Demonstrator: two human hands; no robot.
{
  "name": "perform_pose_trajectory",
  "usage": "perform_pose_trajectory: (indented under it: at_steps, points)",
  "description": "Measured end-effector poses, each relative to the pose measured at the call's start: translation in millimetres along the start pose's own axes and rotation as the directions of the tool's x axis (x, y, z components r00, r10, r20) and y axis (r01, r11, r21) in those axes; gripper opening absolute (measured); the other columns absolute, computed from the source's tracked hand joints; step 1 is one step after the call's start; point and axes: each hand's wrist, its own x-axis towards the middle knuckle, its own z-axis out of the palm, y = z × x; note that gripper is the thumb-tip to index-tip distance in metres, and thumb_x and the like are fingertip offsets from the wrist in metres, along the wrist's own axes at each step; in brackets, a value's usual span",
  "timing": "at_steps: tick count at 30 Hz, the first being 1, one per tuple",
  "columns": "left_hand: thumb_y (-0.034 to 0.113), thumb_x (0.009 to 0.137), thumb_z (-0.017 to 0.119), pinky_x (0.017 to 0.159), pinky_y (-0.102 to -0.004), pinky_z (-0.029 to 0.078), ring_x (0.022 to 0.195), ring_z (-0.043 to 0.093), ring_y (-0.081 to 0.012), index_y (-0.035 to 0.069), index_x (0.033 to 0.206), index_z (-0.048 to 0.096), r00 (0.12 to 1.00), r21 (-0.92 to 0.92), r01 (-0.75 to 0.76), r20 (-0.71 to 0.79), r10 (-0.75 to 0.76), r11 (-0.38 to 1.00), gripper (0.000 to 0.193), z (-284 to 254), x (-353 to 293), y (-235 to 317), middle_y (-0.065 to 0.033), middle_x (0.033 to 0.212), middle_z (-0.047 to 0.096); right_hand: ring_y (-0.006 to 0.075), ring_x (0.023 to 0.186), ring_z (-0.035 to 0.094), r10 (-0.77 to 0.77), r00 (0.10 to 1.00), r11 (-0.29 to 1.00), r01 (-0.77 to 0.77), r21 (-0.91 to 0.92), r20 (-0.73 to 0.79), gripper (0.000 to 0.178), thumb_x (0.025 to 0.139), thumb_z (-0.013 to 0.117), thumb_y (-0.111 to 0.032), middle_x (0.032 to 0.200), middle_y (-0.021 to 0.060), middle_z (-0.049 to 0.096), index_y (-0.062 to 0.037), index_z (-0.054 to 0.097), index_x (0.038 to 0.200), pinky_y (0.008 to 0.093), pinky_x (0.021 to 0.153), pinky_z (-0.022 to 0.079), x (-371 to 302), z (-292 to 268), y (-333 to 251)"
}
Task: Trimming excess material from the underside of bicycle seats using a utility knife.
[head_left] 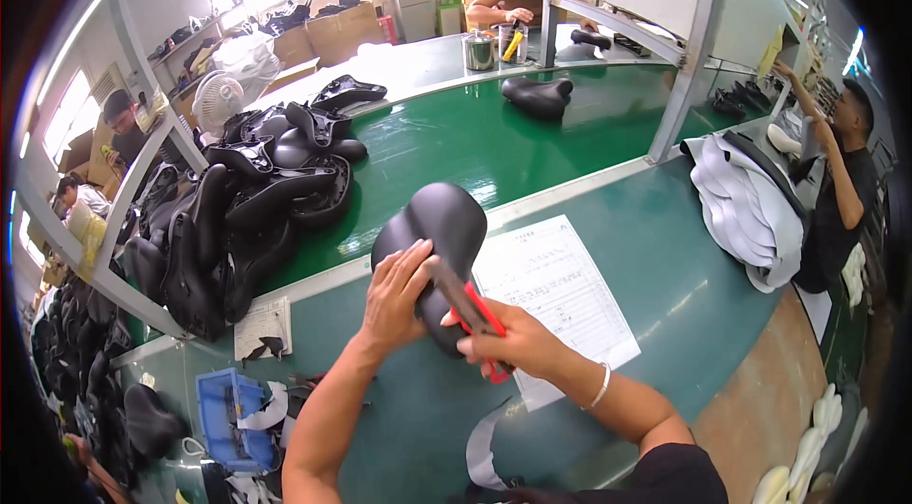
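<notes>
A black bicycle saddle [448, 224] is in front of me at the near edge of the green belt, its broad end away from me. My left hand [391, 300] grips its left side, fingers laid along the cover and the thumb partly hidden. In my right hand [508, 338] is a pair of red-handled pliers [467, 300], closed in my fingers. Their long grey head reaches over the saddle's narrow part; whether the jaws touch the cover I cannot tell. A printed paper sheet [560, 304] lies on the table beside the saddle, partly under my right forearm.
Many black saddles [256, 190] are heaped at the left. A blue bin [233, 418] stands near my left arm. Another saddle [538, 97] rests on the belt [427, 133]. White covers [741, 209] are stacked at the right, below metal posts [689, 57]. Several co-workers are around.
</notes>
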Motion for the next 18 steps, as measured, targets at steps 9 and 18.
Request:
perform_pose_trajectory:
  at_steps: [9,18]
  points:
    - [0.017,0.085,0.063,0.082,-0.0302,0.051,0.086,0.064,-0.0181,-0.004,0.11,0.058,0.441,-0.858,0.511,0.211,-0.873,0.051,0.034,-82.0,-75.0,84.3,-0.0076,0.1,0.065,0.0065,0.06,0.055,-0.2,0.833,0.962,0.067,-0.263,-0.517,0.044,0.088,0.065,-0.021,0.083,0.0025,0.06,-0.0046,0.047,0.124,0.0222,0.049,0.046,-67.7,6.8,41.0]
    - [0.034,0.083,0.065,0.07,-0.0281,0.053,0.08,0.063,-0.0161,-0.001,0.117,0.05,0.168,-0.746,0.525,0.563,-0.809,-0.41,0.05,-115.0,-177.2,99.4,-0.0086,0.097,0.06,0.0137,0.065,0.059,-0.167,0.977,0.903,0.098,-0.418,-0.132,0.042,0.092,0.056,-0.011,0.084,0.0058,0.062,-0.0064,0.046,0.132,0.0269,0.057,0.049,-104.7,60.6,92.1]
